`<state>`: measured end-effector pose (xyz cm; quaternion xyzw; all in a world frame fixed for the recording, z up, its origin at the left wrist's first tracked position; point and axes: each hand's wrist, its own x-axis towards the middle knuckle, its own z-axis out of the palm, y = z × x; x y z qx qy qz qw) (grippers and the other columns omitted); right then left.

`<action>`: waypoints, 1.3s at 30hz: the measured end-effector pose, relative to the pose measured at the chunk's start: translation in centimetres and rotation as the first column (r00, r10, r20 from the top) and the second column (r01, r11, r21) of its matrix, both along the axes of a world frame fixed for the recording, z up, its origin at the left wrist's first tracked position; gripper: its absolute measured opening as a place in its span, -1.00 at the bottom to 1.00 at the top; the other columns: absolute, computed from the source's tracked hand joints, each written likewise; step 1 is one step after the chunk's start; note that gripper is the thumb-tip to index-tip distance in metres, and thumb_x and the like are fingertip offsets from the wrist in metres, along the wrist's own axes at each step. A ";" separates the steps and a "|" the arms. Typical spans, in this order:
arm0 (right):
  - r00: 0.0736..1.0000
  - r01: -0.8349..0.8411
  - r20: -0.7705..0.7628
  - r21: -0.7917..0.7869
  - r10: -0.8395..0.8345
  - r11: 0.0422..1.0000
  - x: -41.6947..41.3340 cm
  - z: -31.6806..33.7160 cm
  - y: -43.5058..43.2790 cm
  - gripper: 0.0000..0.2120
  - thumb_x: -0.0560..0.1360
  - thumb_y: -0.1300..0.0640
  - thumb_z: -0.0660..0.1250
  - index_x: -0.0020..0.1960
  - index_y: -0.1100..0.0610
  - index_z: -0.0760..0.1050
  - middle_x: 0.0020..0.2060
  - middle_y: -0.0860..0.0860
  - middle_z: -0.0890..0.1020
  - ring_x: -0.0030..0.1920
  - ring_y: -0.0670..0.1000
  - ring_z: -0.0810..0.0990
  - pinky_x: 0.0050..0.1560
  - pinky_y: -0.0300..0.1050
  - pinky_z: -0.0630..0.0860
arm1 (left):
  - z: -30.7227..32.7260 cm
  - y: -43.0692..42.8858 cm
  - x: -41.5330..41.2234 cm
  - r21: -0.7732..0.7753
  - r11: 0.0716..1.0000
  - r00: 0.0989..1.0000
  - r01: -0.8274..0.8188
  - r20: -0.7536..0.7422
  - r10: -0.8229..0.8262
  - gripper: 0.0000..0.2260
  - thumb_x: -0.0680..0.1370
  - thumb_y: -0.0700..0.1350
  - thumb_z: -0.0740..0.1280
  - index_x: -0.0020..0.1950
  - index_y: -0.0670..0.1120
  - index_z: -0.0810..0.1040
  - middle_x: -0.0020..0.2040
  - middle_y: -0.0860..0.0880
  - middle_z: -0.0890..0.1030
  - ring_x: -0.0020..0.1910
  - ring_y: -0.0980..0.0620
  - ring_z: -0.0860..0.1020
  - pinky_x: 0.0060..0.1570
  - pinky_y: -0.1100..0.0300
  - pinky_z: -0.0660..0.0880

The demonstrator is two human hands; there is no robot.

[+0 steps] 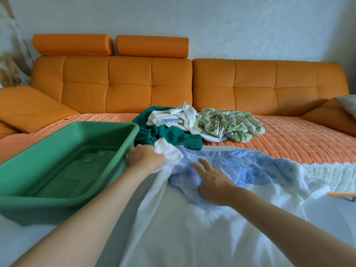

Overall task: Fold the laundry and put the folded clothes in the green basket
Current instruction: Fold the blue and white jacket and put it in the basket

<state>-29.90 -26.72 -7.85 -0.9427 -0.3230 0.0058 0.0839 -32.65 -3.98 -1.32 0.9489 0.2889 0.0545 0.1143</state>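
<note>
Nearest: white-and-blue garment [260,170], loose and creased. Its white body runs toward the camera, and its blue-patterned band stretches left to right across the far edge. Not yet folded.

Right hand [213,183]: palm down on the blue band near its left end, fingers straight and slightly spread, pressing the cloth flat.

Left hand [144,158]: fingers curled, a bunch of the garment's white cloth gathered at its thumb side. It looks like a grip on that corner (fingertips sit against the basket wall, so the hold is partly hidden).

Green basket [48,209]: immediately left of the left hand, nothing visible in it, long axis running away from the camera. The left hand is the nearer one to it. Any fold probably carries the gripped left corner rightward over the pinned band, and the finished piece then goes left.

Beyond: unfolded pile of a dark green garment [173,134], a white garment [173,116] and a leaf-print garment [231,124], on the orange woven cover [298,143]. Orange sofa back [134,81] behind.
</note>
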 end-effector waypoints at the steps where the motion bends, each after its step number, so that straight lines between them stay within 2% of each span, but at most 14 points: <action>1: 1.000 0.002 -0.012 0.067 -0.002 0.998 0.1 0.4 0.1 -0.30 0.58 0.09 0.25 0.61 -0.07 -0.02 0.60 0.02 0.03 0.45 0.16 0.34 0.38 0.06 0.35 | 1.2 0.2 0.1 -0.056 0.998 0.996 0.004 0.093 0.001 -0.69 0.49 0.04 0.22 0.15 -0.06 0.56 0.16 -0.11 0.58 0.15 -0.15 0.53 0.08 0.07 0.48; 4: 0.993 0.081 -0.109 0.364 -0.044 0.928 0.3 2.2 0.9 -0.40 0.60 0.05 0.29 0.57 -0.07 0.13 0.47 -0.02 0.29 0.15 0.06 0.57 0.13 0.00 0.52 | 3.6 -0.1 -0.2 -0.351 0.911 0.917 0.219 0.394 -0.069 -0.82 0.54 0.00 0.25 -0.02 -0.08 0.55 -0.07 -0.10 0.62 -0.14 -0.10 0.57 -0.22 0.13 0.42; 7: 0.863 0.394 -0.505 0.688 0.011 0.609 0.2 4.4 1.5 -0.64 0.65 -0.03 0.18 0.41 0.04 0.37 0.21 0.06 0.55 -0.08 0.07 0.64 -0.08 0.00 0.55 | 4.1 -2.7 -1.6 -0.650 0.511 0.827 0.562 0.461 -0.323 -0.77 0.61 0.09 0.30 0.00 -0.05 0.61 -0.13 -0.05 0.66 -0.12 -0.05 0.60 -0.11 0.13 0.46; 9: 0.704 0.620 -0.701 0.686 0.116 0.381 0.5 5.4 1.0 -0.58 0.65 -0.19 0.06 0.30 0.05 0.46 0.15 0.11 0.60 0.00 0.14 0.65 -0.04 0.05 0.58 | 3.2 -4.0 -2.0 -0.751 0.318 0.777 0.578 0.387 -0.497 -0.67 0.67 0.10 0.21 0.06 -0.11 0.65 -0.21 -0.11 0.66 -0.26 -0.03 0.58 -0.14 0.18 0.51; 11: 0.606 0.754 -0.795 0.580 0.013 0.307 1.4 5.6 -0.2 -0.39 0.55 -0.39 0.08 0.37 0.00 0.45 0.25 0.09 0.55 0.23 0.17 0.56 0.23 0.14 0.50 | 1.8 -4.4 -1.6 -0.696 0.388 0.763 0.604 0.365 -0.534 -0.71 0.68 -0.01 0.22 0.02 -0.14 0.67 -0.27 -0.11 0.65 -0.35 -0.02 0.56 -0.19 0.17 0.53; 13: 0.583 0.787 -0.785 0.481 -0.211 0.387 2.0 5.1 -1.3 -0.35 0.52 -0.35 0.23 0.40 0.11 0.45 0.21 0.11 0.55 0.18 0.17 0.56 0.18 0.06 0.50 | -0.1 -4.1 -0.8 -0.499 0.593 0.774 0.632 0.382 -0.504 -0.81 0.64 -0.07 0.28 -0.04 -0.05 0.67 -0.21 0.03 0.68 -0.25 0.03 0.58 -0.10 0.14 0.53; 15: 0.584 0.764 -0.713 0.319 -0.389 0.562 1.8 4.8 -2.1 -0.51 0.50 -0.10 0.42 0.30 0.18 0.50 -0.01 0.12 0.60 -0.12 0.12 0.60 -0.20 -0.10 0.54 | -2.1 -3.5 -0.3 -0.265 0.727 0.763 0.634 0.370 -0.530 -0.91 0.59 -0.07 0.34 0.03 0.04 0.64 0.00 0.15 0.64 -0.04 0.12 0.57 0.05 0.18 0.49; 17: 0.609 0.707 -0.640 0.170 -0.469 0.686 1.6 4.3 -2.6 -0.64 0.47 0.12 0.43 0.23 0.20 0.54 -0.14 0.11 0.59 -0.31 0.06 0.56 -0.44 -0.19 0.47 | -3.7 -2.9 -0.3 -0.154 0.717 0.728 0.680 0.258 -0.635 -0.68 0.56 0.02 0.40 0.30 0.07 0.53 0.29 0.11 0.51 0.31 0.09 0.45 0.32 0.17 0.36; 19: 0.637 0.701 -0.605 0.197 -0.478 0.685 1.8 4.1 -2.7 -0.71 0.48 0.23 0.34 0.19 0.19 0.57 -0.22 0.07 0.56 -0.34 0.03 0.52 -0.40 -0.20 0.45 | -4.4 -2.5 -0.7 -0.182 0.691 0.707 0.699 0.035 -0.706 -0.34 0.54 0.19 0.37 0.58 0.09 0.21 0.54 0.09 0.25 0.56 0.02 0.14 0.50 0.07 0.17; 23: 0.673 0.739 -0.580 0.494 -0.459 0.459 3.0 4.9 -3.4 -0.69 0.55 0.23 0.13 0.17 0.16 0.58 -0.26 0.05 0.54 -0.30 0.07 0.47 -0.32 -0.17 0.35 | -4.7 -1.9 -1.1 -0.226 0.729 0.684 0.646 -0.254 -0.684 -0.19 0.53 0.41 0.18 0.62 0.20 -0.16 0.64 0.08 -0.10 0.61 0.03 -0.11 0.56 -0.02 -0.02; 28: 0.707 0.700 -0.343 0.213 -0.619 0.681 4.2 4.0 -5.7 -0.65 0.54 0.20 0.15 0.28 0.13 0.50 -0.04 0.08 0.58 -0.12 0.10 0.55 -0.34 -0.14 0.41 | -4.0 -2.7 -0.6 -0.189 0.747 0.727 0.637 -0.173 -0.664 -0.48 0.62 0.36 -0.02 0.55 0.24 0.26 0.63 0.12 0.05 0.59 0.07 -0.04 0.54 0.01 0.00; 32: 0.758 0.641 -0.231 0.095 -0.610 0.761 4.4 3.3 -5.8 -0.71 0.52 0.11 0.20 0.22 0.06 0.49 -0.13 -0.02 0.53 -0.12 0.05 0.56 -0.27 -0.13 0.49 | -4.6 -3.3 0.8 0.035 0.724 0.725 0.688 -0.034 -0.688 -0.66 0.68 0.13 0.09 0.30 0.07 0.56 0.53 0.05 0.29 0.51 0.02 0.18 0.45 0.06 0.18; 36: 0.813 0.580 -0.174 0.158 -0.556 0.799 5.2 3.6 -5.0 -0.61 0.51 0.24 0.09 0.23 0.03 0.54 -0.09 -0.02 0.62 -0.13 0.05 0.59 -0.33 -0.16 0.46 | -5.2 -4.2 3.1 0.149 0.661 0.647 0.736 0.136 -0.751 -0.70 0.69 0.01 0.13 0.40 0.00 0.42 0.47 0.05 0.38 0.46 0.04 0.30 0.38 0.11 0.27; 39: 0.843 0.537 -0.079 0.190 -0.532 0.822 5.6 3.4 -4.5 -0.59 0.55 0.25 0.07 0.30 0.00 0.49 0.05 0.04 0.64 -0.05 0.10 0.58 -0.24 -0.12 0.45 | -5.8 -5.1 4.9 0.081 0.632 0.634 0.770 0.005 -0.773 -0.53 0.68 0.13 0.10 0.59 0.11 0.18 0.60 0.07 0.19 0.57 0.09 0.13 0.50 0.08 0.16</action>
